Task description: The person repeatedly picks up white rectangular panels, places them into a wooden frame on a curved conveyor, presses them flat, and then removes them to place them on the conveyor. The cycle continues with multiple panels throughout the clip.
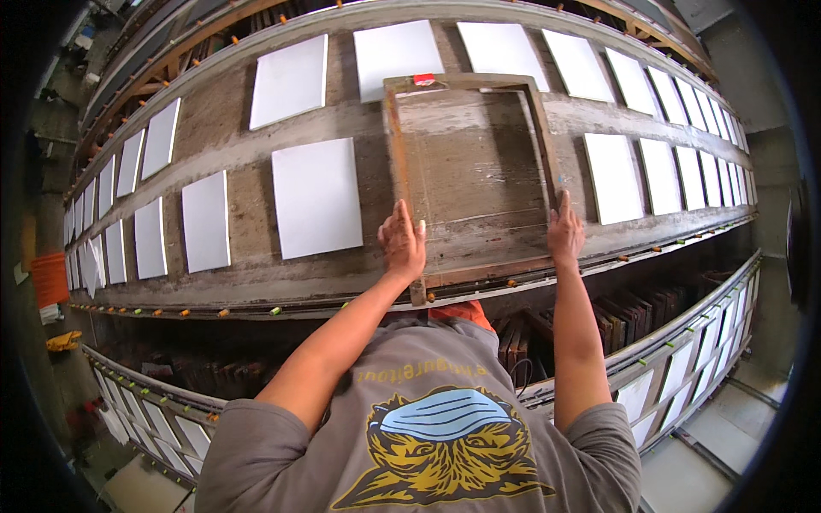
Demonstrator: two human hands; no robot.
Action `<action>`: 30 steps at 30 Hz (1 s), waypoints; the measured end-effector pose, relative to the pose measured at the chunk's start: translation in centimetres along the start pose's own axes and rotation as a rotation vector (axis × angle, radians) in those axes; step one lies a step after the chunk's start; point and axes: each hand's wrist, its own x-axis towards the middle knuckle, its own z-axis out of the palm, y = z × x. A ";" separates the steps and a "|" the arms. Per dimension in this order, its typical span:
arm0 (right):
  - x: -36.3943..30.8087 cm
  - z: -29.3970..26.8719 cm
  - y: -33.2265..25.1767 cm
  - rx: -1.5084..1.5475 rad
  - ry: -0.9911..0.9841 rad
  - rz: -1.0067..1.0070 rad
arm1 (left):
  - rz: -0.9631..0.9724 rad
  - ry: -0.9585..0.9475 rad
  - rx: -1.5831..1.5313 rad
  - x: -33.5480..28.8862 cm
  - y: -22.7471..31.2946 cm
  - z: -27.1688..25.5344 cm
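Note:
A worn wooden frame (544,137), rectangular with a small red tag (424,79) on its far rail, lies over the long brown table (479,162). The table's surface shows through it; whether mesh is stretched across cannot be told. My left hand (404,241) grips the left rail near its close end, fingers along the wood and thumb toward the inside. On the opposite rail, my right hand (566,231) is closed around the wood. A white rectangular sheet (318,198) lies left of my left hand, and another sheet (612,178) lies right of the frame.
White sheets in two rows run along the table both ways; the frame's far rail overlaps one sheet (398,56). Small coloured pegs (224,313) line the near edge. Stored frames (633,316) stand below. Behind me, another table (616,389) carries more white sheets.

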 end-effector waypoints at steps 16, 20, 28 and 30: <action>-2.0 0.7 -5.8 -0.099 0.266 0.009 | -0.066 -0.108 -0.051 0.2 -1.0 -3.4; -3.6 0.9 -15.7 0.079 0.253 -0.171 | -0.089 0.037 -0.169 1.3 -4.0 -8.3; -7.9 2.6 -36.1 0.340 0.112 -0.473 | -0.213 0.142 -0.363 3.6 -13.7 -18.7; -8.2 3.4 -40.4 0.402 0.113 -0.602 | -0.341 0.206 -0.471 3.3 -15.6 -21.0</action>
